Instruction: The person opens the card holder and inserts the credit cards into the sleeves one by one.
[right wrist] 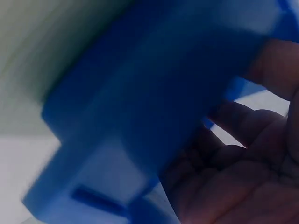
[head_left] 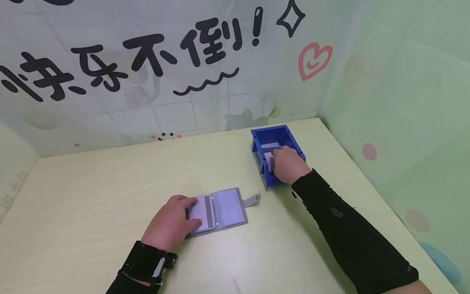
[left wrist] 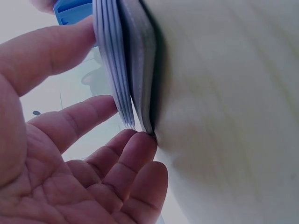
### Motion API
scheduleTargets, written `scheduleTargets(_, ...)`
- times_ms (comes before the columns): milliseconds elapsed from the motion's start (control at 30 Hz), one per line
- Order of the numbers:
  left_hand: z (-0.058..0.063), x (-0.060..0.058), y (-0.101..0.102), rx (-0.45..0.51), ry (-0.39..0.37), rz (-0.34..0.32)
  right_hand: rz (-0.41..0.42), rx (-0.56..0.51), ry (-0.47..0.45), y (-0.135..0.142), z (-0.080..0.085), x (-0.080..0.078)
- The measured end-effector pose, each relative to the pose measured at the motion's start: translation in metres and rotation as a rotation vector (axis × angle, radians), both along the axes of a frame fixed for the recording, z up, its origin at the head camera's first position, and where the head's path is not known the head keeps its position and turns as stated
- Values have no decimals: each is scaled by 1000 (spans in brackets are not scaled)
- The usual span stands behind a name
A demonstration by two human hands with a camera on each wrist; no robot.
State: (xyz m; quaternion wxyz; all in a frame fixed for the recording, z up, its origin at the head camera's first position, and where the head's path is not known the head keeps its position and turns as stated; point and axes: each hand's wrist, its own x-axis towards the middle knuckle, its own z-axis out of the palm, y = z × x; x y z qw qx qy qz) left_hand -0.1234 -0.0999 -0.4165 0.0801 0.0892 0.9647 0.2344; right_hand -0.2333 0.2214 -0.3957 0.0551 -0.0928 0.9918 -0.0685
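An open card holder [head_left: 229,208] with clear sleeve pages and a grey cover lies on the table. My left hand [head_left: 170,222] holds its left side, with thumb and forefinger over the page edge. In the left wrist view, stacked pages [left wrist: 110,60] stand apart from the cover [left wrist: 142,65], and other fingertips touch the cover's corner. Farther right, my right hand [head_left: 289,163] reaches into a blue plastic bin [head_left: 269,132] beside pale cards [head_left: 269,160]. In the right wrist view the bin's wall [right wrist: 140,93] hides those fingertips; I cannot tell whether they pinch a card.
A grey strap [head_left: 252,200] with a snap sticks out from the holder's right side toward the bin. The pale wooden table [head_left: 110,183] ends at a printed curtain [head_left: 154,110] behind and a green one [head_left: 404,122] on the right.
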Motion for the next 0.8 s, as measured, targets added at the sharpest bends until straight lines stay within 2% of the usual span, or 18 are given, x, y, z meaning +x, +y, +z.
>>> scheduleTargets(100, 0, 0, 0, 3, 0, 3, -10, 67, 12, -1, -6, -4)
scheduleTargets(233, 0, 1, 0, 7, 5, 2, -16, 87, 41, -2, -10, -5)
scheduleTargets(633, -2, 1, -1, 4, 13, -3, -67, 74, 57, -5, -17, -9)
scheduleTargets(800, -3, 1, 0, 4, 17, -5, -105, 61, 119, -6, -20, -8)
